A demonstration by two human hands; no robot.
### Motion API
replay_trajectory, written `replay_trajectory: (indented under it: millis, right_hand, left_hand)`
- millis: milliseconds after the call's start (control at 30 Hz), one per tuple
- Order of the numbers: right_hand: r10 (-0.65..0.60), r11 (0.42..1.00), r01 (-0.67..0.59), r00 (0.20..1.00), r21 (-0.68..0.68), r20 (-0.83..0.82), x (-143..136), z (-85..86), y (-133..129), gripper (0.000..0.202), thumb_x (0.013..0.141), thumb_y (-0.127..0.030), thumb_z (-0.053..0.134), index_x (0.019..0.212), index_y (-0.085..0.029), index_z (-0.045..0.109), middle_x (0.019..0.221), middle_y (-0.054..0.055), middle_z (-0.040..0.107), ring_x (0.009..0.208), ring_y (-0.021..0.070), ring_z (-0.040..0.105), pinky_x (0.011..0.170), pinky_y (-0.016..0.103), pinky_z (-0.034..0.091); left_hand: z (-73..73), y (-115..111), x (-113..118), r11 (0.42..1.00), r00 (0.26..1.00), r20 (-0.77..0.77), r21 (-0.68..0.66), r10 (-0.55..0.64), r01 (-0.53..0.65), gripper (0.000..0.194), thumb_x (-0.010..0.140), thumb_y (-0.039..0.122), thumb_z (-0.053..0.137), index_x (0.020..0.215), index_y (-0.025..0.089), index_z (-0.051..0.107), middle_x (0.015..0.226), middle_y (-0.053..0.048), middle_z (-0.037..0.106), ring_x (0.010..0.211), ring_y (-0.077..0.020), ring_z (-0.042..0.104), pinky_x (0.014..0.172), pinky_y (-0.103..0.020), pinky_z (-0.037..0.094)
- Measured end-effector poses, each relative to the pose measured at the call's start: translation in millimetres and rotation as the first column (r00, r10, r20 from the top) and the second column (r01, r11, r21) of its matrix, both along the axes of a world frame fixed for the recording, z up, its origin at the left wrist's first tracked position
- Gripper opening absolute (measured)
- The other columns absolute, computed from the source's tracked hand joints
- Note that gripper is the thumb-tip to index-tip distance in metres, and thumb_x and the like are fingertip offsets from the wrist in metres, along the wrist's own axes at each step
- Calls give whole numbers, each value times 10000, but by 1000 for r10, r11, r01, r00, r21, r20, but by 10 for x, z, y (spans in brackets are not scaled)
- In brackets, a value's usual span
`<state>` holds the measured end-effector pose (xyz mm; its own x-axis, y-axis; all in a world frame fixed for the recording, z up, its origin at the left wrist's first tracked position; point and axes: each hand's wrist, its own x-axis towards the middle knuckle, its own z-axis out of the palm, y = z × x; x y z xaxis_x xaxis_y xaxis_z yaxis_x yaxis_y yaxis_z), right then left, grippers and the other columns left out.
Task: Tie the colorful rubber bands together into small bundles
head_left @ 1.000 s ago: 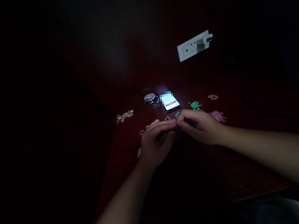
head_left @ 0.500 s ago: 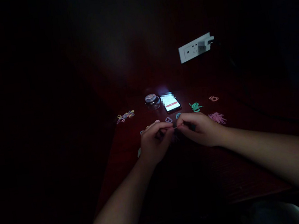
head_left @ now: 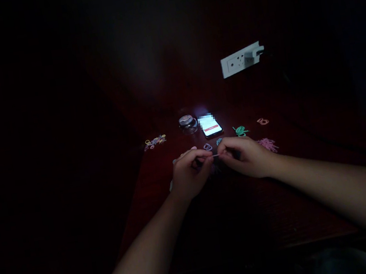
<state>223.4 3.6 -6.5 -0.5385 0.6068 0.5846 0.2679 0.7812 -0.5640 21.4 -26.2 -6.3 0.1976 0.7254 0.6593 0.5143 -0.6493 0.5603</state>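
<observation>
So the biggest thing was the dark red wooden table [head_left: 293, 217], super dim, with its left and near edges just about readable. Over the middle of it were two bare hands: the left hand [head_left: 190, 176] had thumb and fingers pinched on one end of a thin, pale strand [head_left: 215, 155], and the right hand [head_left: 249, 157] was pinching the other end. That strand spanned the small gap between the fingertips, back from the near edge.

Beyond the far edge, a white rectangular socket panel [head_left: 234, 64] had a white plug [head_left: 252, 55] in it. Towards the far edge lay a black phone with a lit screen [head_left: 213, 129], next to a clear round jar with a patterned lid [head_left: 188, 127].

Then the little stuff: a multicoloured heap of small loops [head_left: 158, 141] near the far left corner, a pink tangle of thin bands [head_left: 268, 145] just past the right hand, a green band cluster [head_left: 241, 131], some peach loops [head_left: 263, 121], and tiny purple loops [head_left: 207, 146] past the left fingertips.
</observation>
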Motion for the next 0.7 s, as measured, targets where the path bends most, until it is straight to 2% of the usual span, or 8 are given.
replay_trajectory:
  millis: [267, 700]
  right_hand:
    - [25, 999, -26, 999, -36, -28, -8, 11, -11, 36, 877, -210, 570, 859, -180, 557, 639, -43, 514, 536, 80, 451, 485, 217, 354]
    - [8, 1000, -9, 999, -22, -48, -3, -31, 0, 64, 887, -220, 555, 840, -178, 562, 640, -33, 505, 563, 99, 455, 505, 229, 363]
  left_hand:
    - [11, -12, 24, 1000, 1000, 7, -14, -3, 3, 36, 824, 239, 688, 844, 212, 701, 701, 1, 684, 566, -109, 560, 686, -312, 539]
    - [0, -2, 4, 1000, 999, -32, 11, 11, -11, 55, 833, 260, 679, 827, 206, 688, 705, 1, 673, 599, -116, 571, 783, -338, 538]
